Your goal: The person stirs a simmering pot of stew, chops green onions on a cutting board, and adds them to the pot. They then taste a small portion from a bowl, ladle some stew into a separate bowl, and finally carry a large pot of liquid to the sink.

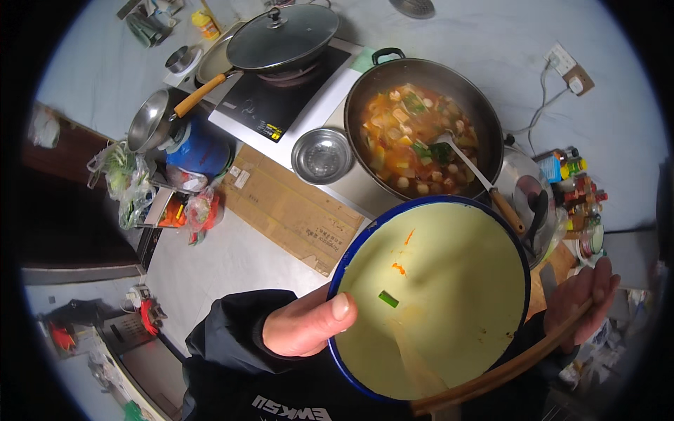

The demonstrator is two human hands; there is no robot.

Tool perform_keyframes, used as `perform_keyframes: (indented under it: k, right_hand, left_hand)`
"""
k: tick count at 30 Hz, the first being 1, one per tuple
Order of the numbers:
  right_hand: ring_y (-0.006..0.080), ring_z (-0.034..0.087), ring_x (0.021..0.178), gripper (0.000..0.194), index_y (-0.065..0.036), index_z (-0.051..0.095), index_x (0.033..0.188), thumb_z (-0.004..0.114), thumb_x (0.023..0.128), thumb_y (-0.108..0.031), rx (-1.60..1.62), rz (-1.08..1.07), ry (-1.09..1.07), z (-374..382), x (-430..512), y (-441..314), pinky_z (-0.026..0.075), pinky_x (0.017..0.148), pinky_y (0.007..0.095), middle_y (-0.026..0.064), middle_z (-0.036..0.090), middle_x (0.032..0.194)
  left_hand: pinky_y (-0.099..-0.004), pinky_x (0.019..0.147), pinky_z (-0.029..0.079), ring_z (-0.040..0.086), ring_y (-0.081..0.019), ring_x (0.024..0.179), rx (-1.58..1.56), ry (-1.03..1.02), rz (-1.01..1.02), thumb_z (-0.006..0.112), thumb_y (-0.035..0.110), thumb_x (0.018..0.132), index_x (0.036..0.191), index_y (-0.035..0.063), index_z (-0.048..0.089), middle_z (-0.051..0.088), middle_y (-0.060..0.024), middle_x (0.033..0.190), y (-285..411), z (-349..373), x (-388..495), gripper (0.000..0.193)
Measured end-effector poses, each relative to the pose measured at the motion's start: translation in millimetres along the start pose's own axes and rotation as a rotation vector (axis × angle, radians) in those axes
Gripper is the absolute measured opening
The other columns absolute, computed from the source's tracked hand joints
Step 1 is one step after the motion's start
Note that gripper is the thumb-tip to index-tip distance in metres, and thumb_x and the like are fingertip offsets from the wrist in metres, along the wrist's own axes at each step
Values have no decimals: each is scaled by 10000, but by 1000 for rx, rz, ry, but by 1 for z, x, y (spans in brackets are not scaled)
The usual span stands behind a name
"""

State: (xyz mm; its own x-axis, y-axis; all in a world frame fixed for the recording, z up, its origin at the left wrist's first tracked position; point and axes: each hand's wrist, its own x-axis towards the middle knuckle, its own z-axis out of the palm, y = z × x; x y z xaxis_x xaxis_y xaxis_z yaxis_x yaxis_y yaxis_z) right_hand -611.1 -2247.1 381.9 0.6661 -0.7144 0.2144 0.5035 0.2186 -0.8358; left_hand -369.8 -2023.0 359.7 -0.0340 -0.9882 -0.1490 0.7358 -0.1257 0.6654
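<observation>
My left hand [310,321] grips the side of a cream enamel basin [437,294] with a blue rim, thumb over the edge. Inside the basin lie a piece of green onion [388,299], orange smears and a little liquid. My right hand [582,302], at the right, has wooden chopsticks [505,368] against it; they reach across the basin's lower rim. Beyond the basin stands a dark wok [492,113] of reddish soup with balls, tofu-like pieces and greens. A metal ladle [468,160] with a wooden handle rests in it.
An empty metal bowl [322,157] sits left of the wok. A lidded pan [284,37] stands on an induction cooker [284,100]. Flattened cardboard [289,205] lies on the floor. Right of the wok are a glass lid [526,194], condiment bottles [584,194] and a cutting board [553,271].
</observation>
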Motion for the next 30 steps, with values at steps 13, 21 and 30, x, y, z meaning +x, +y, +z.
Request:
perform_keyframes:
  k: [13,21,30]
  right_hand:
    - [104,310,432,307,-123,352,782,352,1002,-336,-161,-196,342,-27,-74,-27,281,362,227,-10,359,656]
    - [86,305,477,275,-98,364,799,377,1002,-283,-219,-268,473,-82,-131,-72,300,416,193,-5,361,689]
    - [127,379,352,287,-91,385,870,348,1000,-343,-394,-285,475,-118,-197,-132,329,320,215,98,483,688]
  left_hand:
    - [-418,1129,132,102,-261,1411,-41,-144,-174,416,596,894,1468,37,34,102,-133,1526,-36,39,28,888]
    - [-442,1070,306,305,-266,1344,7,-142,-201,411,623,875,1458,64,142,265,-125,1479,-89,88,59,851]
    - [-395,1036,368,408,-246,1271,50,-59,-140,430,549,911,1424,56,252,381,-116,1411,-157,143,95,733]
